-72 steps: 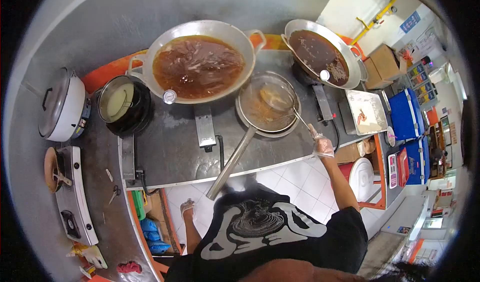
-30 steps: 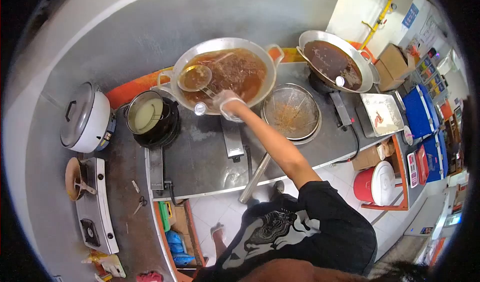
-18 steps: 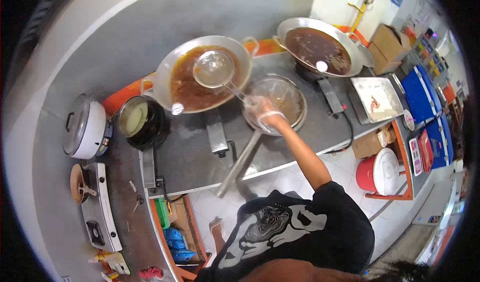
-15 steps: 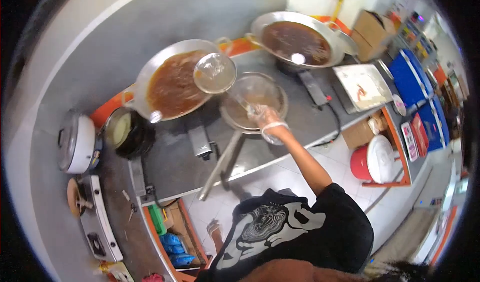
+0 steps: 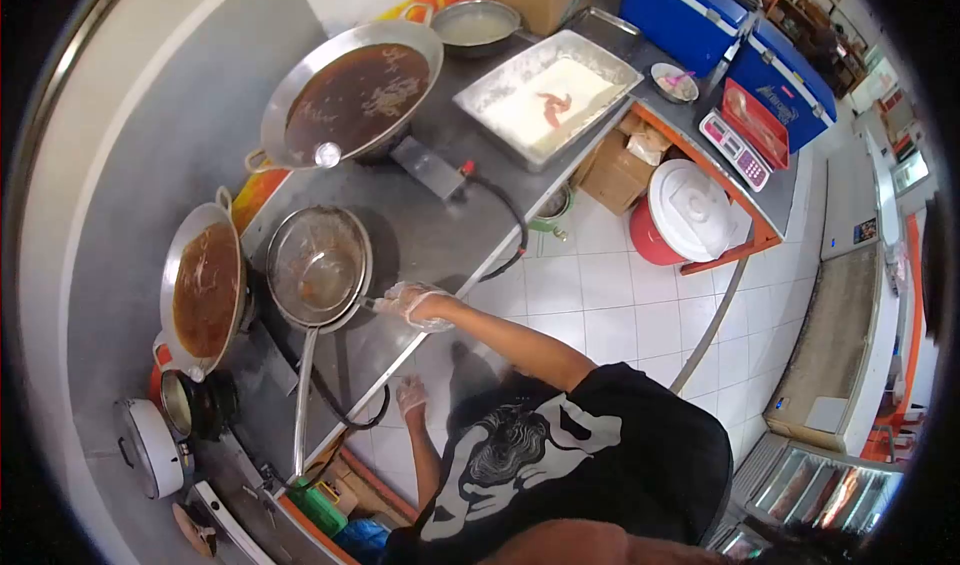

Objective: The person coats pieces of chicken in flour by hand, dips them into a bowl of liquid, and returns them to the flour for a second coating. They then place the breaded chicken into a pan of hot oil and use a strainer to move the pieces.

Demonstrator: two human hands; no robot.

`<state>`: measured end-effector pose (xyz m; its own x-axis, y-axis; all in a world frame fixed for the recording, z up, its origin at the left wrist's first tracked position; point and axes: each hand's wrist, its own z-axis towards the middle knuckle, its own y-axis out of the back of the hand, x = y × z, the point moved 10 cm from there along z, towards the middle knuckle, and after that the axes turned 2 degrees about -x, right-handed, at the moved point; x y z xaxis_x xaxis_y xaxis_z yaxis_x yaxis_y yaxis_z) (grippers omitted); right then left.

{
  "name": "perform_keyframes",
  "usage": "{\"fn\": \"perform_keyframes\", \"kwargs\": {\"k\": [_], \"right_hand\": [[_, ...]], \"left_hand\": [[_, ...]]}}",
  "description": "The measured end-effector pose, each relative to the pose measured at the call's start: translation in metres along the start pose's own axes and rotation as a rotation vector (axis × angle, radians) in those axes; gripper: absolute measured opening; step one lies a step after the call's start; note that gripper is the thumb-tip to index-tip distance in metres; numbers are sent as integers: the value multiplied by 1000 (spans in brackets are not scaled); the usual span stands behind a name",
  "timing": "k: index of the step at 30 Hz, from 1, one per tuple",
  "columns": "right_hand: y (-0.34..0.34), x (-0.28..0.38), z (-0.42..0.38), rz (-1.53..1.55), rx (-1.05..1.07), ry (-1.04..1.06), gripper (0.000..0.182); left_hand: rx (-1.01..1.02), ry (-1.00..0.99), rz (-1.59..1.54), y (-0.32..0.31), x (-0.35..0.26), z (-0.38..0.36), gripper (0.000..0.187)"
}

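R hand (image 5: 412, 305), gloved, is clamped on handle of sm. skimmer (image 5: 328, 277); skimmer head is held within rim of lg. strainer (image 5: 290, 255), on surface (image 5: 430, 240). L hand (image 5: 411, 393) hangs nr. edge; finger state can't be told, blurred. Skimmer judged light, stiff, slippery w/ oil; best gripped mid-handle.

Oil (image 5: 350, 100) is seen dark brown, second oil (image 5: 206, 290) reddish-brown; coolers (image 5: 690, 10) blue with white trim; bucket (image 5: 653, 227) red, lid (image 5: 690, 210) white; shirt (image 5: 640, 445) black, patterned with swirled grey print (image 5: 515, 445).
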<state>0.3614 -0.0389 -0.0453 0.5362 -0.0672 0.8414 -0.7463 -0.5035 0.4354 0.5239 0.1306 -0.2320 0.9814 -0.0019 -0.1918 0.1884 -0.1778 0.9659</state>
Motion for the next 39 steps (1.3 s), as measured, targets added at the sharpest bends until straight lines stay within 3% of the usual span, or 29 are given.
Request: {"fn": "perform_keyframes", "kwargs": {"k": [3, 5, 6, 8, 10, 12, 14, 16, 18, 19, 20, 21, 22, 23, 24, 25, 27, 29, 31, 32, 34, 35, 37, 39], "right_hand": [[63, -17, -13, -131, -46, 6, 48], [132, -35, -35, -27, -327, 70, 47], [146, -68, -24, 187, -267, -2, 45], [193, -115, -30, 257, -314, -77, 41], [241, -143, -44, 322, -351, -162, 38], [302, -158, -52, 437, -531, -72, 23], [359, -188, -48, 366, -620, 2, 21], [416, -209, -49, 301, -698, 83, 20], [480, -222, -38, -26, -814, 34, 22], [505, -232, -26, -23, -806, 35, 22], [524, -247, -12, -223, -752, -63, 24], [540, -264, 3, -419, -695, -156, 26], [557, -285, 21, -409, -695, -153, 26], [563, -327, 45, -581, -588, -283, 26], [567, -374, 65, -756, -474, -408, 26], [568, -428, 79, -759, -466, -398, 26], [574, -512, 102, -990, -494, -372, 34], [581, -501, 113, -864, -433, -344, 34], [592, -469, 113, -613, -349, -329, 36], [603, -451, 115, -497, -307, -319, 37], [606, -439, 121, -387, -223, -297, 38], [604, -430, 125, -374, -184, -258, 37], [602, -409, 133, -340, -144, -170, 35], [598, -396, 141, -310, -115, -97, 34]], "left_hand": [[-113, -40, -178, 6, -62, 53, 30], [349, 64, -537, 1, -132, 75, 28], [363, 65, -544, 4, -158, 87, 28], [389, 120, -966, 13, -220, 112, 23], [581, 196, -1036, 88, -311, 129, 18], [471, 18, -1473, 76, -365, 179, 18], [850, -87, -2013, 102, -444, 219, 19], [489, 59, -1751, 135, -485, 271, 16], [498, -33, -1606, 100, -524, 347, 11], [365, -38, -1518, 91, -533, 385, 14], [246, -32, -1419, 87, -539, 414, 16], [166, -40, -1108, 96, -549, 437, 21], [82, -57, -798, 109, -559, 460, 26], [77, -56, -791, 108, -566, 477, 26], [71, -171, -533, 101, -581, 492, 30], [68, -274, -274, 86, -595, 502, 33], [48, -238, -232, 34, -596, 521, 36], [43, -190, -182, -8, -592, 533, 39], [176, 142, -811, -46, -576, 541, 35], [165, 164, -814, -27, -578, 550, 35], [260, 30, -98, 22, -586, 554, 31], [267, 61, -96, -9, -580, 558, 31], [-37, 204, -741, -66, -560, 588, 34], [-42, 210, -895, -2, -594, 570, 30]]}}
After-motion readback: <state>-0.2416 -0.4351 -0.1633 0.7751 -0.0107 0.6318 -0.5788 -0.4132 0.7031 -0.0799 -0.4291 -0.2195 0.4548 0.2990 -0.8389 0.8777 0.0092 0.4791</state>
